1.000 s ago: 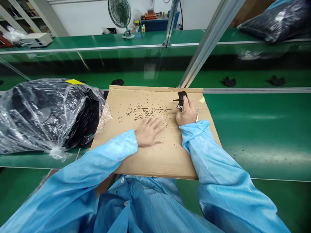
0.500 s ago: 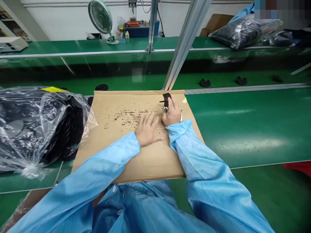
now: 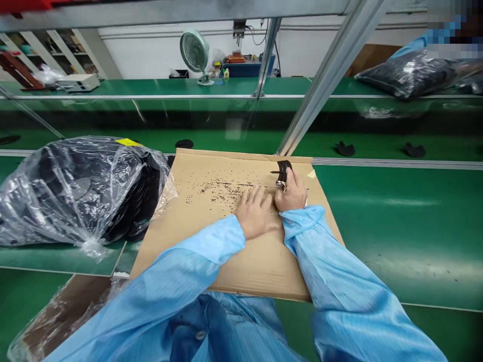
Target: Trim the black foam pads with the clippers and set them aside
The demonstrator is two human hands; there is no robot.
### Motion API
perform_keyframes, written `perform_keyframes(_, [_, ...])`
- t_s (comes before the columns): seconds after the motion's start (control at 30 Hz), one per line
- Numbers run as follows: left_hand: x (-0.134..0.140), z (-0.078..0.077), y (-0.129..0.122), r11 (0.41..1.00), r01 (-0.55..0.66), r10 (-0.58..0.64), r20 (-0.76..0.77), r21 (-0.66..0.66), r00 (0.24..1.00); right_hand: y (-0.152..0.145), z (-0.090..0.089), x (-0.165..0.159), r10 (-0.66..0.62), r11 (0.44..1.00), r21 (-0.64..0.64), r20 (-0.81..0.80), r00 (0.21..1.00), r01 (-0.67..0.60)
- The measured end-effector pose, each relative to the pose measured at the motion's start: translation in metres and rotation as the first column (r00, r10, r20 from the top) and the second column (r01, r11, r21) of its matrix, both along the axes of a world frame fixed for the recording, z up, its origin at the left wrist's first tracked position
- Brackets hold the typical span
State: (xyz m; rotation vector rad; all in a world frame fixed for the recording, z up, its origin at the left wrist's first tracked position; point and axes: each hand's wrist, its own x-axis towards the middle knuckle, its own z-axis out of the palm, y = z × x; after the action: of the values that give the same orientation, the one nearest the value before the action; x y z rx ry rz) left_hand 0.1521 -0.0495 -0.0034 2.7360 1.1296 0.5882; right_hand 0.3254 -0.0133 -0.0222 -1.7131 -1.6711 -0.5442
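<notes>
Blue sleeves reach across a brown cardboard sheet (image 3: 264,274), where a worker's right hand (image 3: 291,192) grips a black curved piece (image 3: 284,167) near the far right corner of the sheet. A thin dark prong (image 3: 276,172) juts leftward from the piece, and a small shiny metal part (image 3: 279,184) shows at the fingers, too small to identify. Just beside it, the left hand (image 3: 254,213) holds nothing visible, its palm down over the cardboard and its fingers slightly spread; whether the palm presses on the surface cannot be told. Black specks (image 3: 226,191) lie scattered beyond the left hand's fingertips. At left, a knotted clear plastic bag (image 3: 90,201) bulges with flat black pieces (image 3: 132,201) on the green work surface (image 3: 396,226). Behind a metal rail (image 3: 396,163), more black shapes (image 3: 345,148) rest on green, below a bench bearing a pale green fan (image 3: 194,50).
</notes>
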Motion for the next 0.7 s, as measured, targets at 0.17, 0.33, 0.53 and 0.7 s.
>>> perform_keyframes(0.17, [-0.047, 0.018, 0.029, 0.993, -0.111, 0.109, 0.064, 0.041, 0.992, -0.003, 0.004, -0.004, -0.015, 1.0, -0.02, -0.039, 0.999, 0.015])
perform_keyframes(0.33, [-0.096, 0.01, 0.029, 0.989, 0.143, -0.144, -0.032, -0.025, 0.989, -0.003, 0.007, -0.005, -0.036, 0.998, -0.061, -0.043, 0.998, 0.033])
perform_keyframes(0.53, [-0.085, 0.005, 0.057, 0.956, -0.289, 0.279, 0.157, 0.047, 0.947, -0.005, 0.008, -0.008, -0.013, 0.998, -0.061, 0.007, 1.0, 0.013])
perform_keyframes(0.7, [-0.092, 0.021, 0.034, 0.963, -0.265, 0.252, 0.524, -0.052, 0.814, -0.012, 0.017, -0.013, 0.107, 0.993, -0.034, -0.059, 0.992, -0.109])
